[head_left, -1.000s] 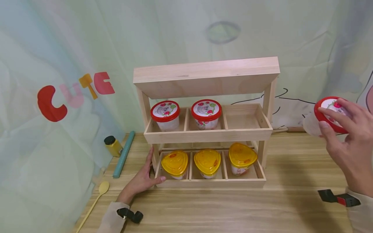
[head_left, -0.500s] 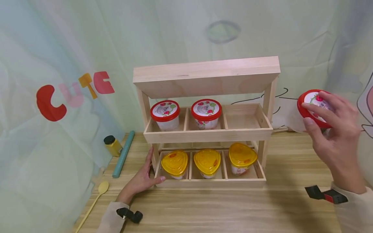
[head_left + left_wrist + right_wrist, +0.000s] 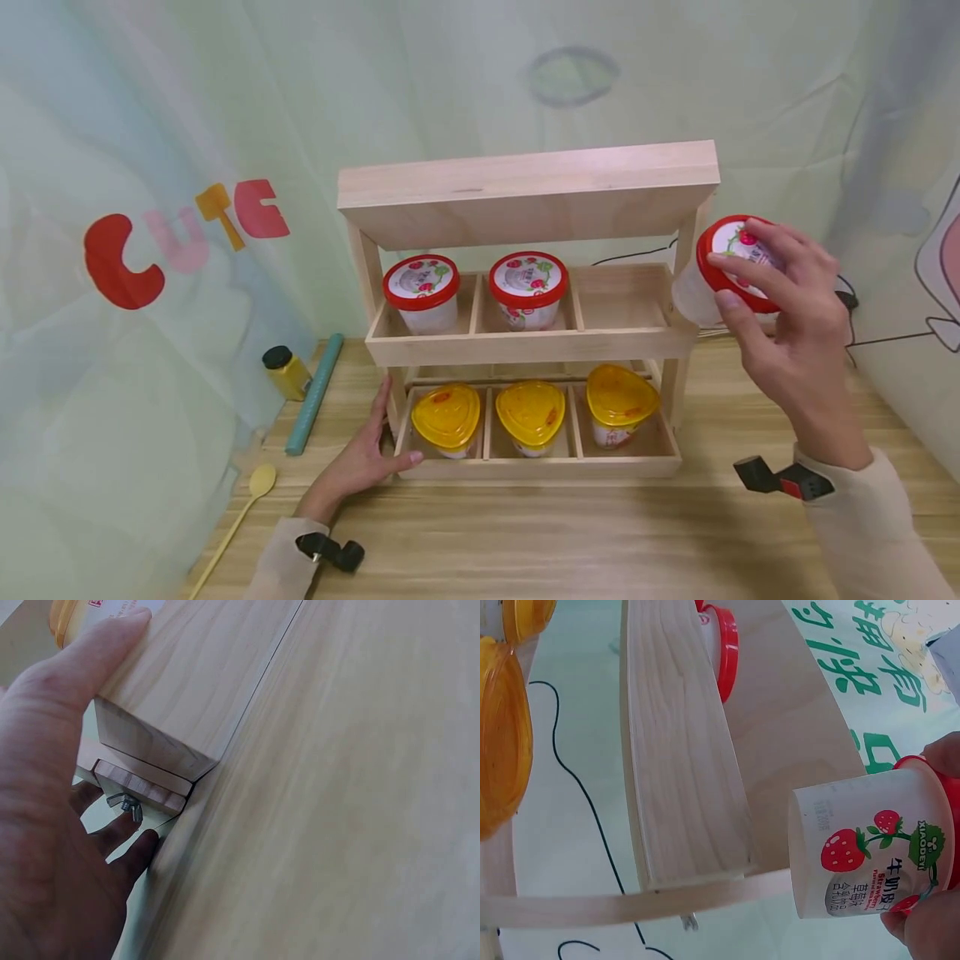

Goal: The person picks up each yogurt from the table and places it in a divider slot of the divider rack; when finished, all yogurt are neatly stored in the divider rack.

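Note:
A two-tier wooden rack (image 3: 525,346) stands on the table. Its upper tier holds two red-lidded strawberry cups (image 3: 422,292) (image 3: 528,289); the right compartment (image 3: 618,304) holds nothing. The lower tier holds three yellow-lidded cups (image 3: 530,414). My right hand (image 3: 780,312) grips a third red-lidded cup (image 3: 723,267) (image 3: 870,840) by its lid, in the air just right of the rack's upper tier. My left hand (image 3: 360,458) rests flat against the rack's lower left corner (image 3: 150,742), thumb along its front.
A yellow bottle (image 3: 283,372), a teal stick (image 3: 313,407) and a yellow spoon (image 3: 251,500) lie left of the rack. A printed cloth backdrop hangs behind. A black cable (image 3: 851,304) runs behind the rack on the right.
My right hand has carried the red-lidded cup leftward from the far right to just beside the rack's upper right post. The left hand has stayed on the rack's corner.

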{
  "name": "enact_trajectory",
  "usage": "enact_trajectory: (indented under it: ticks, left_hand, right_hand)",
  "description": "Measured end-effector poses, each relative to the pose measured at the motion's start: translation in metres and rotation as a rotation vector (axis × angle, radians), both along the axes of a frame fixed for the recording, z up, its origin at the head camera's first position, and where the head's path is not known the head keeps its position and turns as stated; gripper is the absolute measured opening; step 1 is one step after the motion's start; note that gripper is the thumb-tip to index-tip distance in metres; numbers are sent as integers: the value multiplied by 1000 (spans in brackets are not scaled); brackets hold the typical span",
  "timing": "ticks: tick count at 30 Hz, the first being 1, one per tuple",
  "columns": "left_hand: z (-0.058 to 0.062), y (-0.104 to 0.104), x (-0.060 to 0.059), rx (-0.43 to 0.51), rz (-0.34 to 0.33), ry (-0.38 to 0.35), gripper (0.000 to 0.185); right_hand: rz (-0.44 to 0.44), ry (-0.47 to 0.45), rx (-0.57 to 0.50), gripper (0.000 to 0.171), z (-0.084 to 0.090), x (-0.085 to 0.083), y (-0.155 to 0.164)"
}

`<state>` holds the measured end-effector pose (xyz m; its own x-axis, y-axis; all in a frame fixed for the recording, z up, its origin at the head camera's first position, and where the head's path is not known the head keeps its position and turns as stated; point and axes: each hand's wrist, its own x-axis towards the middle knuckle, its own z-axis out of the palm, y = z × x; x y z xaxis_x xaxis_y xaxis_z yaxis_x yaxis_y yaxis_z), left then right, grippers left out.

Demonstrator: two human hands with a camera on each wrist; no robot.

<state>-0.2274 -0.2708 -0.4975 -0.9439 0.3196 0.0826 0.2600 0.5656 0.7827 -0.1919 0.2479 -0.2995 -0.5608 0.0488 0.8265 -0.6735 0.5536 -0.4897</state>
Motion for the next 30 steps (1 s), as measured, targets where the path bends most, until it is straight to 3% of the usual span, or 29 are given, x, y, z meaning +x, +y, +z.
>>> enact_trajectory:
  ticks: [10,23,30]
  left_hand:
    - [1,-1,1,-5,-13,20,134]
    - [0,-1,0,-12,-22,43,136]
    - [0,-1,0,-14,-12,26,135]
  right_hand:
    - [24,46,81,38,0,-19,-23]
    - [78,-30,137,36,-10,-45,-38]
    - [57,-94,208,41,-16,-57,-42]
